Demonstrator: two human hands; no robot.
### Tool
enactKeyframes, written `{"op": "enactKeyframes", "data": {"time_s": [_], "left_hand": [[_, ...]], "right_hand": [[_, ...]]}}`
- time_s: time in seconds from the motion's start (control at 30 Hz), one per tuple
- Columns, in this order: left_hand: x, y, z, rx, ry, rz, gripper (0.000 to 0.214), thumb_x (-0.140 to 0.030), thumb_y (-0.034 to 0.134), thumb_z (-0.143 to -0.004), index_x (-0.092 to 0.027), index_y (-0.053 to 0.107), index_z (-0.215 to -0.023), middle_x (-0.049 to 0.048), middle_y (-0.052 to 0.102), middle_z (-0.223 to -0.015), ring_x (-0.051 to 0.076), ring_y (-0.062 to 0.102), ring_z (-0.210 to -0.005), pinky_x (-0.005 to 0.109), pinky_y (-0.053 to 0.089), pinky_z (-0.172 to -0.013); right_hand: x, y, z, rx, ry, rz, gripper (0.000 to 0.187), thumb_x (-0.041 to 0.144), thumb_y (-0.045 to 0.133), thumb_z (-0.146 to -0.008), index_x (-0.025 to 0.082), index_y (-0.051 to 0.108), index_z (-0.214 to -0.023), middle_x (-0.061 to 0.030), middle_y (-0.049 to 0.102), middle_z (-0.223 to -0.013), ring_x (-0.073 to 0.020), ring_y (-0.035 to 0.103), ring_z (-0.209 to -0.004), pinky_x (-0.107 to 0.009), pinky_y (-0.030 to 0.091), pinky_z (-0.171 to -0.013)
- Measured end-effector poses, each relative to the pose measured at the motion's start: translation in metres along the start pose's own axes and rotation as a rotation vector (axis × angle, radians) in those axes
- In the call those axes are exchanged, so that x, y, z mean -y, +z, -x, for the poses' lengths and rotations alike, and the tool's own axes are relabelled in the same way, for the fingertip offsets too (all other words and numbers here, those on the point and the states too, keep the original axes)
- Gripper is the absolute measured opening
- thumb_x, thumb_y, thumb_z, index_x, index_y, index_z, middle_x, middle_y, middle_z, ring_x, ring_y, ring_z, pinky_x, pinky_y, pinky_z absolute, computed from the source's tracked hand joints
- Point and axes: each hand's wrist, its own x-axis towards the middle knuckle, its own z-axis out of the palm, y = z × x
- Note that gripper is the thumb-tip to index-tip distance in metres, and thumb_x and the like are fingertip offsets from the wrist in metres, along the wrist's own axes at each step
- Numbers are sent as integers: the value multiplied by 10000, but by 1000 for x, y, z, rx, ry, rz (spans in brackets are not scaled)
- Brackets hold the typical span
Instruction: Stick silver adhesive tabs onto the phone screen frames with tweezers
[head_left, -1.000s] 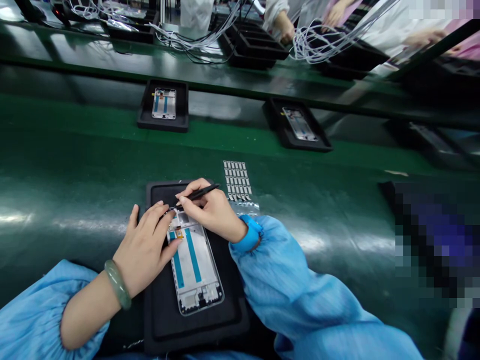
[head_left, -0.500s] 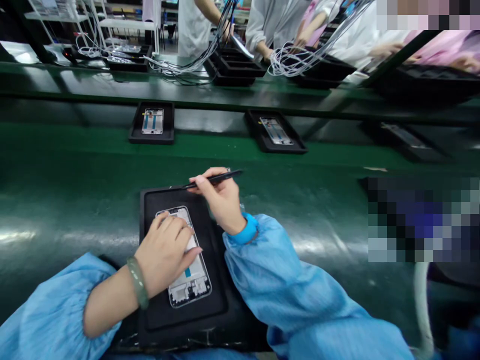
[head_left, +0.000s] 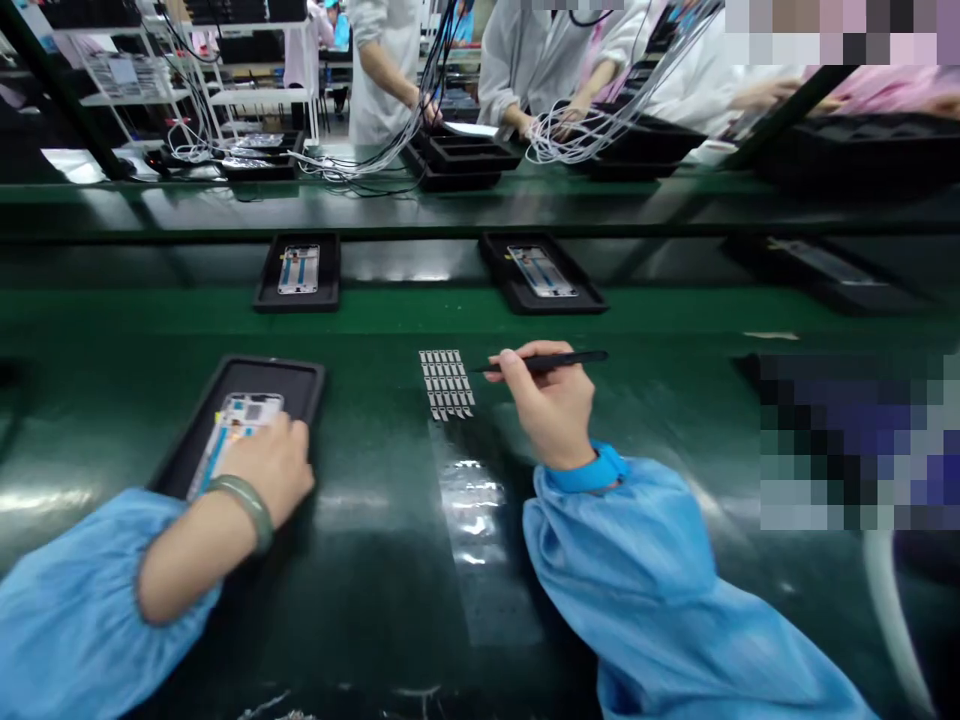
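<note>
My right hand point(head_left: 551, 405) holds black tweezers point(head_left: 566, 360) in a pinch grip. Their thin tip points left, close to the right edge of a clear strip point(head_left: 480, 540) bearing rows of small silvery pieces point(head_left: 446, 385), which lies on the green bench. On the left, my left hand point(head_left: 274, 465) is bent over a phone frame point(head_left: 251, 408) that has blue strips and a yellow tab. The frame lies in a black tray point(head_left: 300, 380), turned at an angle. Most of the left fingers are hidden behind the hand, so their grip is unclear.
Across the green bench point(head_left: 360, 560), black trays with phone frames stand at the back: one left point(head_left: 330, 295), one middle point(head_left: 596, 300), one blurred at right point(head_left: 892, 295). White cables point(head_left: 562, 140) hang over a rear ledge point(head_left: 360, 210), where people handle black trays.
My left hand has moved left, and a tray now lies under it there; the centre tray is gone from its place. The strip of pieces now shows. My right hand has moved right with the tweezers.
</note>
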Motion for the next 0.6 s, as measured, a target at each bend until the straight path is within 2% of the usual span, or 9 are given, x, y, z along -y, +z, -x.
{"op": "enactKeyframes", "data": {"time_s": [0.07,0.17,0.23,0.3,0.37,0.43,0.53,0.6], "left_hand": [[51,6,-8,2,-161,-31,204,-226,465,-746,-115,584,-869,183,622,-913,307,633,-712,431,475,-595],[124,14,-29,-11,-372,-46,199,-232,433,-747,-138,583,-838,116,629,-675,305,620,-625,465,468,-527],[163,17,-45,-59,-446,-31,234,-264,389,-787,-156,576,-880,74,626,-673,297,622,-711,481,474,-575],[192,19,-61,-106,-498,1,305,-302,329,-826,-141,572,-915,67,626,-713,313,617,-797,511,466,-611],[211,21,-75,-164,-526,41,389,-311,258,-861,-98,544,-1017,83,628,-822,332,595,-902,528,457,-666],[220,24,-87,-220,-533,75,454,-290,223,-881,-23,448,-1171,140,609,-977,351,562,-981,529,451,-718],[222,32,-105,-291,-508,96,532,-232,266,-877,86,238,-1303,282,487,-1202,372,509,-1068,525,438,-796],[215,38,-120,-340,-473,91,555,-198,320,-862,85,201,-1324,325,379,-1304,382,438,-1156,547,388,-879]], "right_hand": [[-7,-9,-2,-24,38,24,254,395,643,-759,191,503,-816,-10,628,-732,-174,658,-610,-321,546,-613],[-12,-12,0,-13,70,71,251,403,639,-759,193,509,-802,-18,640,-734,-174,657,-602,-315,537,-606],[-14,-9,2,19,75,107,243,403,637,-761,193,518,-796,-19,639,-730,-180,661,-615,-309,532,-606],[-16,-6,4,52,81,138,238,402,637,-761,195,525,-794,-19,639,-730,-186,665,-630,-303,527,-605],[-20,-4,5,73,99,159,240,405,641,-758,196,530,-797,-24,642,-740,-190,668,-642,-299,524,-604],[-24,-3,5,87,129,175,250,413,647,-752,196,534,-805,-28,645,-750,-196,672,-654,-303,524,-611],[-31,-4,4,104,175,193,267,428,654,-744,198,541,-817,-30,650,-749,-206,676,-667,-314,529,-626],[-34,-4,4,100,199,187,276,438,661,-736,202,543,-817,-32,652,-746,-211,677,-667,-318,534,-623]]}}
